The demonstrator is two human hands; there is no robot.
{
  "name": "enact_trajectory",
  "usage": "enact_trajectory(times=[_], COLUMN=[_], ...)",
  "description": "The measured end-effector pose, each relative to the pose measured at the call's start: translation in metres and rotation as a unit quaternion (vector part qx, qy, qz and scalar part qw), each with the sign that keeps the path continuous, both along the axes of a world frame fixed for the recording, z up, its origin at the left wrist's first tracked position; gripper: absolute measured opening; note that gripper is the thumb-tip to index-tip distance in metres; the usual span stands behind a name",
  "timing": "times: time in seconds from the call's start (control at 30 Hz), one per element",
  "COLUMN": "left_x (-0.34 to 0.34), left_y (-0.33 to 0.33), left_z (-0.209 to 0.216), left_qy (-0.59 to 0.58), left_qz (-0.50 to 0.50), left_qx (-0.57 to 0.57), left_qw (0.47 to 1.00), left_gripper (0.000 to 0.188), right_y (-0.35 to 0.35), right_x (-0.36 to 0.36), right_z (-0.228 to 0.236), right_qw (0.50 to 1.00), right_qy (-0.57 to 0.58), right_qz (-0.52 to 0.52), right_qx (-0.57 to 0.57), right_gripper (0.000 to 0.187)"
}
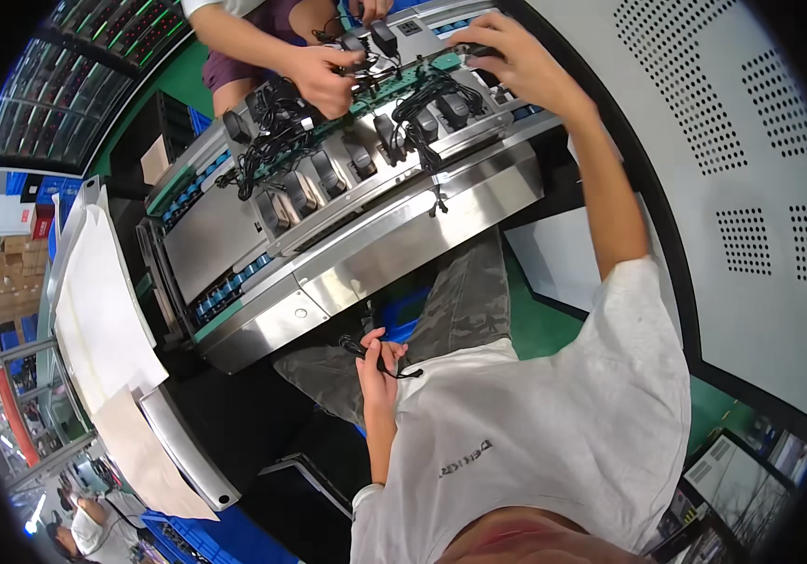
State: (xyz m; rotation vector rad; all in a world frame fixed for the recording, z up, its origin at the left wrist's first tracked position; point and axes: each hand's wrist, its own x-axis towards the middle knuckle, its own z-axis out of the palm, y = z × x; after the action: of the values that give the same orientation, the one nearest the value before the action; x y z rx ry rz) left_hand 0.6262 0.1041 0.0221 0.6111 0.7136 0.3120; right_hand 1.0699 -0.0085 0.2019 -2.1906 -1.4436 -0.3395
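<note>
Near my lap, my left hand (380, 361) is closed around a thin black cable (407, 374), with a dark plug end sticking out on its left side. My right arm stretches up to the far right end of the metal fixture tray (328, 150). There my right hand (521, 64) has its fingers curled around something dark, mostly hidden by the fingers. On the tray, several black power adapters (328, 173) sit in slots in a row. Their bundled black cables (267, 155) lie across the tray's middle and over its near edge.
The tray rests on a conveyor (225, 287) with blue rollers and a shiny metal side. Across it, a co-worker's hand (324, 77) reaches over the cables. White sheets (98, 291) cover a surface on the left. A perforated white panel (685, 85) stands at right.
</note>
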Motion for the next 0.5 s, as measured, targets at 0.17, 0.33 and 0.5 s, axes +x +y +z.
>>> enact_trajectory(times=[0.17, 0.33, 0.5], left_x=[0.001, 0.001, 0.002], left_y=[0.002, 0.002, 0.001], left_z=[0.003, 0.005, 0.005], left_qy=[0.008, 0.017, 0.018], left_qz=[-0.017, -0.012, 0.007], left_qx=[0.017, 0.023, 0.016], left_qw=[1.0, 1.0, 1.0], left_gripper=[0.022, 0.022, 0.021], right_y=[-0.013, -0.012, -0.005], right_x=[0.058, 0.077, 0.076], right_z=[-0.105, -0.131, -0.124], right_qw=[0.988, 0.954, 0.815], right_qy=[0.09, 0.274, 0.568], right_qz=[-0.095, -0.117, -0.116], right_qx=[0.079, -0.029, 0.003], right_gripper=[0.035, 0.036, 0.03])
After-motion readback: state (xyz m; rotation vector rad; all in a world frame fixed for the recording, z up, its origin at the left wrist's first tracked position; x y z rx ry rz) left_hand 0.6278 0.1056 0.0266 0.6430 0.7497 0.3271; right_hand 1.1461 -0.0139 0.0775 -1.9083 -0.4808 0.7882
